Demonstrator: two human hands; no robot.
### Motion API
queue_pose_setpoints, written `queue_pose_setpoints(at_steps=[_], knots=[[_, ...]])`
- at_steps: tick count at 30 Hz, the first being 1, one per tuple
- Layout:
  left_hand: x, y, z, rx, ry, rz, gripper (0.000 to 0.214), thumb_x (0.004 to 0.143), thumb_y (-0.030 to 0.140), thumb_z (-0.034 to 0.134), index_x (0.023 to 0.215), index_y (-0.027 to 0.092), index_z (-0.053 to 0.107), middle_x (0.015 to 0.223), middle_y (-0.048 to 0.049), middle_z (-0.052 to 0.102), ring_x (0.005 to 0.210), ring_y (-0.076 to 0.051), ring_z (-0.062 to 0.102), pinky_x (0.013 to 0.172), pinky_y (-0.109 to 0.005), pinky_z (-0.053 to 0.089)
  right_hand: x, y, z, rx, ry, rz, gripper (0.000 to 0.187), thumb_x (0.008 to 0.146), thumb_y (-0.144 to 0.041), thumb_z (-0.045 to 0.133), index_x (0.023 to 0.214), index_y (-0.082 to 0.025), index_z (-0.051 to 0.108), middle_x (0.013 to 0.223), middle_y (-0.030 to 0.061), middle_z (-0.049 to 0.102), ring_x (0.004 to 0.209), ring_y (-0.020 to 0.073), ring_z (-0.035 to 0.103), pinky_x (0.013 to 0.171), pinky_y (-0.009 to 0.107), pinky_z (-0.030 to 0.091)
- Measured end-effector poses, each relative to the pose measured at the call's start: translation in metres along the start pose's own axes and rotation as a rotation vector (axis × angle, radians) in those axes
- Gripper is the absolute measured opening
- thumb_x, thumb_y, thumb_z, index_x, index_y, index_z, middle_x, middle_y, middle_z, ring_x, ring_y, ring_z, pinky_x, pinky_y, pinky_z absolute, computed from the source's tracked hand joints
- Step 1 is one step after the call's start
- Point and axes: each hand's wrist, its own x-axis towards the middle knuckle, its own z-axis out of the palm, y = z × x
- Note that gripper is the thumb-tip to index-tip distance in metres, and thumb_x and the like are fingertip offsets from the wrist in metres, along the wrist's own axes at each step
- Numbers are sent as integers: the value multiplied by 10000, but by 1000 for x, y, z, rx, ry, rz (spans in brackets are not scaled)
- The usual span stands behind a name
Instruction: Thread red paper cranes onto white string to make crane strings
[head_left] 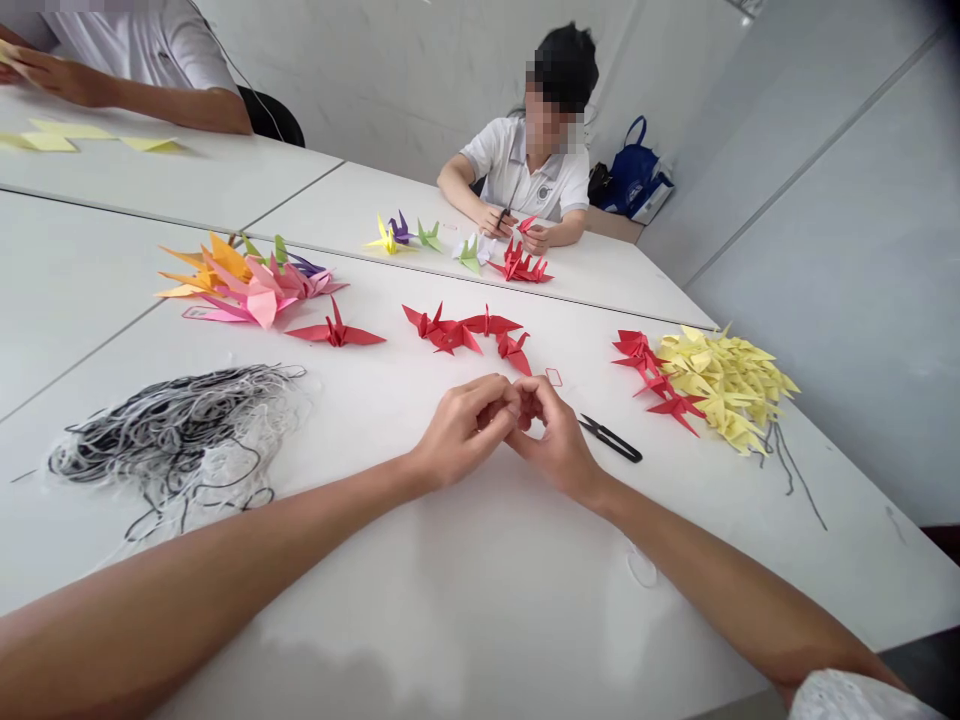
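Long white tabletop under both forearms, with a seated person in a white polo shirt at twelve o'clock and another person's forearm at eleven. Tangled heap of black and white thread at nine o'clock; fan of pink and orange paper cranes at ten; mound of yellow paper cranes at two. Row of red origami cranes at twelve, just beyond the hands. Black steel thread snips at three o'clock, just beside the right hand. Left hand and right hand meeting at the knuckles, forearms angled inward, wrists low. Fingers curled and drawn together, pinching a small pinched item between both hands, mostly hidden; material impossible to tell. Likely very light and delicate, best held by fingertips alone.
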Motion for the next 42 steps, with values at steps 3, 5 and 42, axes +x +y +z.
queue_pose_setpoints(at_steps=[3,5,42], knots=[[1,0,0,-21,14,-54,132,896,195,454,803,190,548,690,8,517,625,-128,449,601,-258,374,3,4,3,77,7,14,138,897,-319,613,867,-216,526,775,-16,520,689,129,479,650,270,428],[2,-1,-1,-44,52,-103,132,900,208,458,798,194,541,596,45,406,552,-109,358,555,-245,324,2,6,2,104,7,2,195,922,-362,586,807,-210,548,766,-6,528,705,138,500,670,279,443],[10,-22,-3,288,-38,-146,165,897,172,455,1029,225,538,768,42,556,520,-76,400,539,-216,344,9,37,-20,199,-159,-20,289,987,-337,481,743,-199,551,734,-10,476,606,123,380,580,281,311]])
